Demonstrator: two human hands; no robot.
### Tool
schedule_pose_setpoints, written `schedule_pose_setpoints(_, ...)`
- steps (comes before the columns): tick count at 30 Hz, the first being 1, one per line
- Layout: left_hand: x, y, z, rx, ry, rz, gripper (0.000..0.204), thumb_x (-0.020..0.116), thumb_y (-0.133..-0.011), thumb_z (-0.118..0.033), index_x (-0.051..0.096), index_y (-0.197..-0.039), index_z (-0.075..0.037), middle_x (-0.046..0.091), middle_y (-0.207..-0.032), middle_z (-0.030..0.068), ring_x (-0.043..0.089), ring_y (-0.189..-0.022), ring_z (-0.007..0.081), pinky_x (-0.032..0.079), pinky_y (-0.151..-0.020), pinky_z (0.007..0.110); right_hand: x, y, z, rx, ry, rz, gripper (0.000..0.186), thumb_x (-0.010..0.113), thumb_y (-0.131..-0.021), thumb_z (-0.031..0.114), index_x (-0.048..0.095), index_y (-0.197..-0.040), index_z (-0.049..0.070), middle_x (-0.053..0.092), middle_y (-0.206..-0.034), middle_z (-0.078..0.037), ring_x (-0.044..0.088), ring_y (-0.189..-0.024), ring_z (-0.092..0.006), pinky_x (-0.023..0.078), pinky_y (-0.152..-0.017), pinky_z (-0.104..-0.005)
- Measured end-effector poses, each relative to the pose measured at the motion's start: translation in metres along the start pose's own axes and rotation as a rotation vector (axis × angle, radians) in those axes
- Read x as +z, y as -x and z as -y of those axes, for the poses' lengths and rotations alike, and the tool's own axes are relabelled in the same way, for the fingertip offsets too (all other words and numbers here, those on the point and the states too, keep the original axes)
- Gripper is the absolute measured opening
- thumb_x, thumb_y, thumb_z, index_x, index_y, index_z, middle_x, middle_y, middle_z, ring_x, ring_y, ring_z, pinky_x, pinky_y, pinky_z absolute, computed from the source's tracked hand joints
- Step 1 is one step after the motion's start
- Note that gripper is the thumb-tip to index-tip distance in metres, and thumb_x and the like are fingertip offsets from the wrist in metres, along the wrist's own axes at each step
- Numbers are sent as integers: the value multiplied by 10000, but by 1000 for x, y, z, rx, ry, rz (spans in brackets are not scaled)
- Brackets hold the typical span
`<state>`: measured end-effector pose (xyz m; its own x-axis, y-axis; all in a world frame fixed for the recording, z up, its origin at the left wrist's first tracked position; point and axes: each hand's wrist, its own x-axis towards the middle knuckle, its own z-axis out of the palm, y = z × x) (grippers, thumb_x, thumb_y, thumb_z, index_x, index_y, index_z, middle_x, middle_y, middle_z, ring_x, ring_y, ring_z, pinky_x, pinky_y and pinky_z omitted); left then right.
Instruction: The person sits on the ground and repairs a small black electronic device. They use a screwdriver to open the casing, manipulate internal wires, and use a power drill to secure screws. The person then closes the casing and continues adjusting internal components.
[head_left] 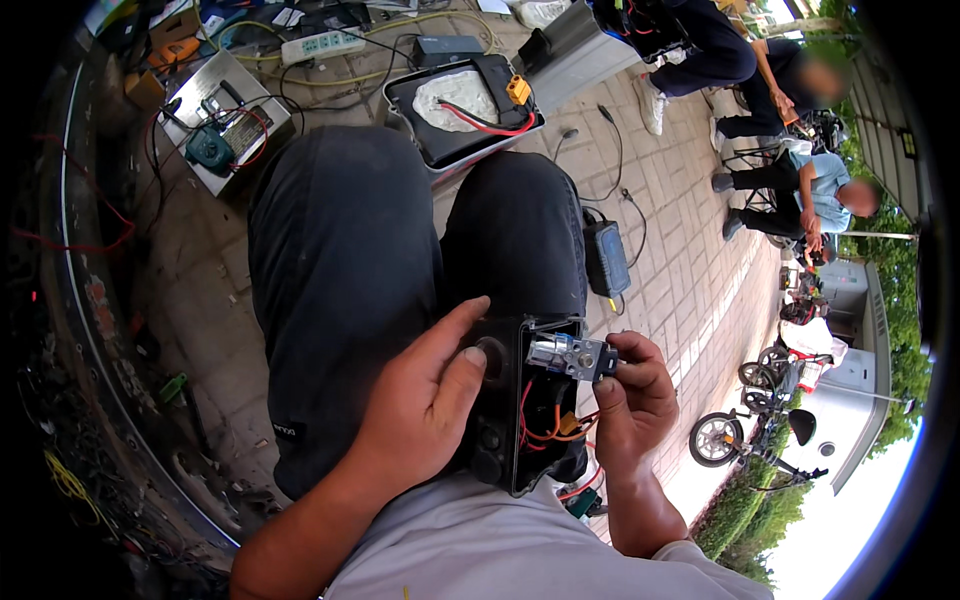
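A black plastic housing (497, 448) rests on my lap, open on its right side, with red and orange wires and a yellow connector (567, 423) inside. My left hand (425, 390) holds it by its left side, thumb and fingers against the dark shell. In my right hand (635, 395), fingers and thumb grip a small silver-and-black component (578, 356) with a clear bluish part, lying across the top of the housing's opening. The wires run down beside my right thumb; where they end is hidden.
Ahead sit an open black case (408, 100) with red leads, a metal box (205, 165), a power strip (322, 48) and a charger (605, 258). At right, people (830, 190) sit near parked two-wheelers (725, 435). A dark metal edge (70, 290) runs along the left.
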<state>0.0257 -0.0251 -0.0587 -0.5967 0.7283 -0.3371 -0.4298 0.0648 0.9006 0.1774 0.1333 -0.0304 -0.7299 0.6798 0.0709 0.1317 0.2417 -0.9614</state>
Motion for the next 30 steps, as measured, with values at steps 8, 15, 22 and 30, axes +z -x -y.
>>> schedule_pose_setpoints(8, 7, -5, -5, -103, 129, -26, 338, 540, -937, -43, 552, -1268, 28, 628, -946, 57, 573, -803, 85, 486, -747, 236, -10, -18, 31, -7, 474, 493, 481, 720, -736, -106, 593, -1181, 23, 593, -1175, -167, 616, -963, -261, 529, -813, -344)
schedule_pose_setpoints(15, 6, -6, -5, -105, 40, -1, 345, 570, -891, 2, 566, -1233, 44, 626, -1041, 51, 590, -907, 84, 487, -805, 233, 5, -37, 32, -208, 828, 769, 526, 736, -675, -11, 595, -1180, 14, 575, -1113, -167, 599, -967, -348, 524, -810, -407)
schedule_pose_setpoints(22, 0, -6, 3, -56, -9, 12, 400, 632, -898, -67, 560, -1274, 49, 610, -1151, 107, 614, -998, 140, 494, -860, 262, -2, -28, 36, -211, 698, 442, 498, 741, -647, -67, 603, -1123, -21, 606, -1090, -183, 651, -909, -331, 550, -746, -358)
schedule_pose_setpoints(30, -6, -7, 2, 33, -142, 70, 397, 568, -977, -142, 534, -1322, 50, 591, -1224, 150, 587, -1122, 216, 446, -966, 294, 7, -21, 31, -138, 586, 409, 474, 754, -662, -18, 615, -1115, -23, 622, -1061, -160, 663, -806, -293, 555, -666, -348)
